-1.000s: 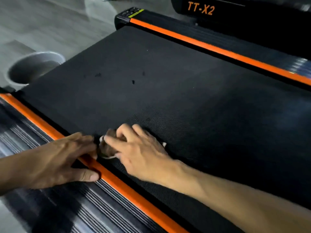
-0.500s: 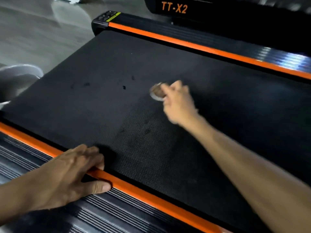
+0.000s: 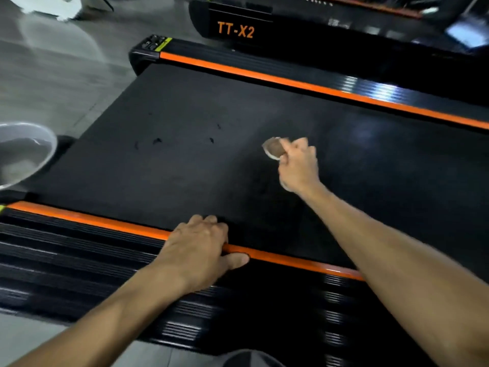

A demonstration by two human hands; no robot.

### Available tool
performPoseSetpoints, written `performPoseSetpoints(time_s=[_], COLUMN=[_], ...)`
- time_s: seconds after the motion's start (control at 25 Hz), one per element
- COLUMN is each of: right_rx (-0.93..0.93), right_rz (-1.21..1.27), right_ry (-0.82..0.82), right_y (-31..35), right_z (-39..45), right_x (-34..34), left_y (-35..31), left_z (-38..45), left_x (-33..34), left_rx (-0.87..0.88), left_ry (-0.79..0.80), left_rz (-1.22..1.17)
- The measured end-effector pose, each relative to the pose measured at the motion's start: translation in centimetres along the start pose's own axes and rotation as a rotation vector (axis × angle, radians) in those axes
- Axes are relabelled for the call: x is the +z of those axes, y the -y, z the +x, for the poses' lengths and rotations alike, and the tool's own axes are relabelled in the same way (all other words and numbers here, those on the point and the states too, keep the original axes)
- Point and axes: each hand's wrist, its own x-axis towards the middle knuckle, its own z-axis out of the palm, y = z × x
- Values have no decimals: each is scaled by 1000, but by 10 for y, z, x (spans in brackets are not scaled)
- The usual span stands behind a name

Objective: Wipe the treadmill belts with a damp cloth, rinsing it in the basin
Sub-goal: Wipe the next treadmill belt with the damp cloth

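Observation:
A black treadmill belt (image 3: pixel 185 168) fills the middle of the view, with a few dark spots (image 3: pixel 157 140) on its left part. My right hand (image 3: pixel 299 165) is stretched out over the belt's middle and grips a small bunched brownish cloth (image 3: pixel 274 149) with a pale edge, held against the belt. My left hand (image 3: pixel 203 247) rests on the near orange side strip (image 3: pixel 291 260), fingers curled over its edge and thumb along the ribbed rail. A grey basin (image 3: pixel 49 152) with water stands on the floor at the left edge.
The far orange side rail (image 3: pixel 264 75) borders the belt, with a control end cap (image 3: pixel 153 45) at its left. Behind it stands another black machine marked TT-X2 (image 3: pixel 235 30). Grey floor (image 3: pixel 66 75) lies to the left. The ribbed black side deck (image 3: pixel 79 260) runs along the near edge.
My right hand swept the cloth from the near orange strip out to the belt's middle. My left hand stayed on the near strip while the view shifted.

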Motion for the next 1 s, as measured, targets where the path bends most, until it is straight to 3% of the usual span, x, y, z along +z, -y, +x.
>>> performPoseSetpoints(time_s=[0.08,0.16,0.28,0.36,0.44,0.52,0.6,0.68,0.84,0.92,1.0], right_rx=[-202,-469,-628,-526,-287,67,181,-50,-782,-901,-768], right_rz=[29,140,132,45,-36,-86,-145,-112,115,179,93], right_ry=[41,200,255,129,-39,-59,-30,-19,167,159,11], right_y=[52,88,64,18,-44,-84,-73,-22,75,59,14], right_z=[-43,-88,-68,-28,18,58,81,77,12,31,84], right_x=[9,13,1,0,-5,-14,-7,16,48,41,39], left_y=[1,4,7,9,5,7,15,25,37,46,62], left_z=[-1,-2,-4,-3,-1,0,4,15,54,68,78], left_x=[2,4,2,-2,-4,-3,-2,-8,-21,-23,-28], left_rx=[2,9,14,24,34,43,22,9,90,111,109], left_ry=[-6,-31,-30,-29,-7,9,17,52,78,-38,-130], left_rz=[42,35,25,7,-10,-19,-74,-145,-317,-412,-443])
